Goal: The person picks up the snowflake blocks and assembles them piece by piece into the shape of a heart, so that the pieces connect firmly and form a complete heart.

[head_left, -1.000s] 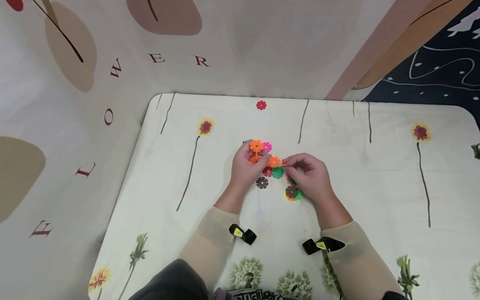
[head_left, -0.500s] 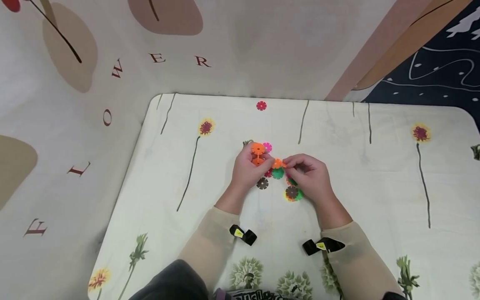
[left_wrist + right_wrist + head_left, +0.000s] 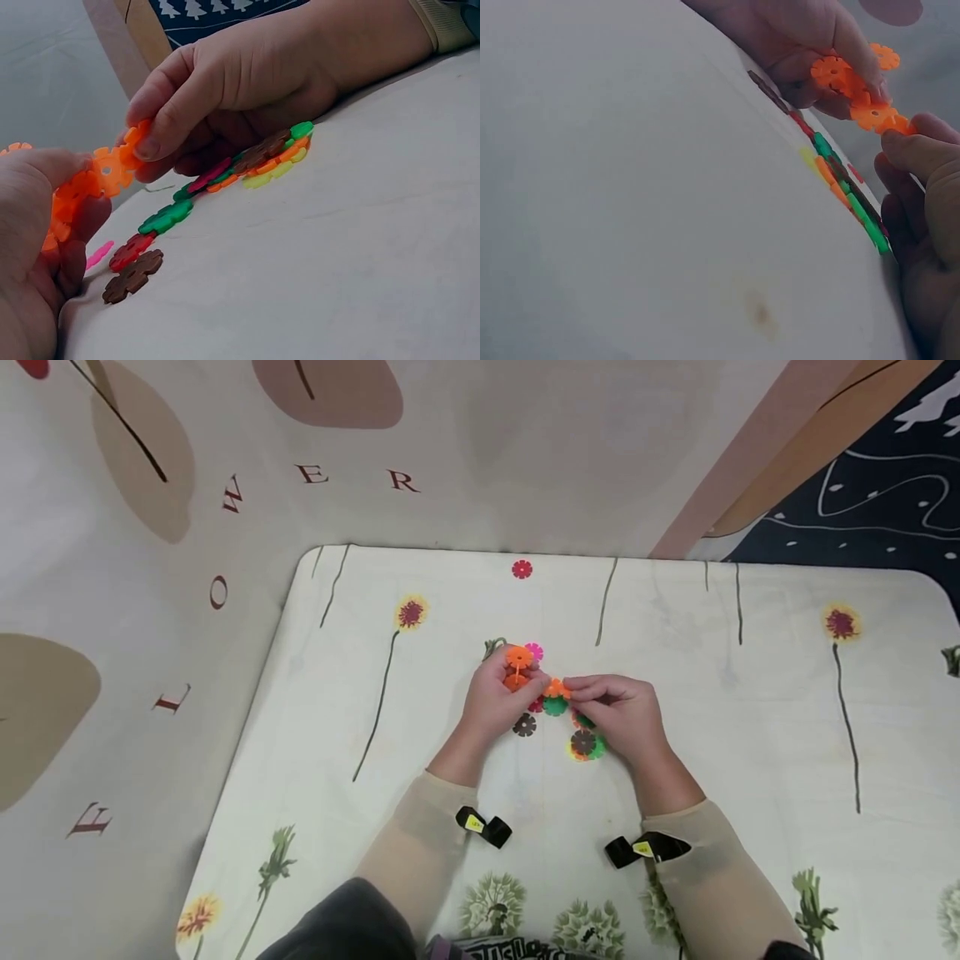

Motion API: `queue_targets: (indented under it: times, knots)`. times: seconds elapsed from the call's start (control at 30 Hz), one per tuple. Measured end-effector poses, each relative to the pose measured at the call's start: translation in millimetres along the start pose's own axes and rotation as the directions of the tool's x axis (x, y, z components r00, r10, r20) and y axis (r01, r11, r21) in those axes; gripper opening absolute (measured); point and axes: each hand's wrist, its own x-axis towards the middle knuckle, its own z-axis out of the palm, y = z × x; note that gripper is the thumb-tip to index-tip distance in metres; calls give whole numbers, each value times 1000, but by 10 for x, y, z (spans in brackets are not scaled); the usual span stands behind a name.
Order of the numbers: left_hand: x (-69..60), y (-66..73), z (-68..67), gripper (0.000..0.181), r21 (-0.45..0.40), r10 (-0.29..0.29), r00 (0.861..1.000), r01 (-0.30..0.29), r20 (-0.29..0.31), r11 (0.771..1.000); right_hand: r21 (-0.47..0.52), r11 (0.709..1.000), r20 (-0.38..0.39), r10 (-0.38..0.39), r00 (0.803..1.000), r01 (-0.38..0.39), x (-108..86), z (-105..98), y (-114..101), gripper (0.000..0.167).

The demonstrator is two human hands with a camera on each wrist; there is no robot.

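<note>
Orange notched interlocking discs [image 3: 519, 657], joined in a chain, are held by my left hand [image 3: 491, 697] above the table. Its thumb lies over the chain, and the fingers curl beneath. My right hand [image 3: 622, 710] pinches an orange disc [image 3: 136, 139] at the chain's right end between thumb and fingertips. In the left wrist view this disc meets the neighbouring orange disc [image 3: 111, 171] edge to edge at an angle; how deep the slots sit cannot be told. Under the hands lie loose discs: a green one [image 3: 555, 706], a red one [image 3: 132, 253] and a brown one [image 3: 525, 724].
Below the right hand, brown [image 3: 583, 742], green, orange and yellow discs overlap in a pile. A pink disc [image 3: 534, 651] lies behind the left hand. One red disc [image 3: 522, 569] sits near the far edge of the flower-printed tablecloth [image 3: 750, 735].
The left hand has shifted slightly right with the orange chain, closing the gap to the right hand's disc. The right hand's fingers have flattened a little. The loose discs stay put.
</note>
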Motion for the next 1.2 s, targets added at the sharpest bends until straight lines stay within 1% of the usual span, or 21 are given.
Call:
queue_targets:
  times: [0.13, 0.27, 0.37, 0.5, 0.6, 0.7, 0.83, 0.97, 1.07, 1.13, 1.2]
  knots:
    - [3, 15, -6, 20, 21, -2, 1000, 2, 1, 1000, -4, 1000, 8, -18, 1000, 18, 2, 7, -12, 12]
    - [-6, 6, -14, 19, 1, 6, 1000, -6, 19, 1000, -12, 999, 7, -36, 999, 36, -6, 13, -13, 14]
    - [-19, 2, -22, 18, -19, 2, 1000, -2, 26, 1000, -16, 998, 6, -63, 998, 63, -12, 25, -12, 16]
    - [-29, 10, -32, 15, -18, -14, 1000, 15, 18, 1000, -12, 994, 0, -105, 995, 105, -17, 48, -13, 16]
    - [-23, 11, -33, 13, -12, -12, 1000, 12, 21, 1000, -19, 992, -8, -128, 992, 128, -26, 56, -21, 17]
    - [-10, 18, -30, 12, -24, 0, 1000, 1, 32, 1000, -37, 989, -17, -147, 989, 146, -30, 52, -28, 19]
    - [-18, 25, -33, 11, -42, 0, 999, 2, 43, 999, -47, 988, -24, -147, 989, 146, -43, 60, -23, 19]
    - [-24, 25, -30, 13, -43, -23, 999, 24, 42, 999, -29, 988, -18, -155, 988, 155, -46, 59, -11, 19]
    - [-14, 20, -26, 17, -37, -51, 998, 53, 37, 998, -5, 987, -19, -163, 986, 163, -37, 56, -1, 19]
    - [-5, 24, -26, 18, -43, -69, 997, 71, 38, 997, -3, 987, -27, -159, 987, 159, -29, 55, 2, 19]
    - [0, 37, -29, 23, -61, -89, 995, 91, 37, 994, -6, 989, -38, -145, 989, 145, -26, 55, 3, 18]
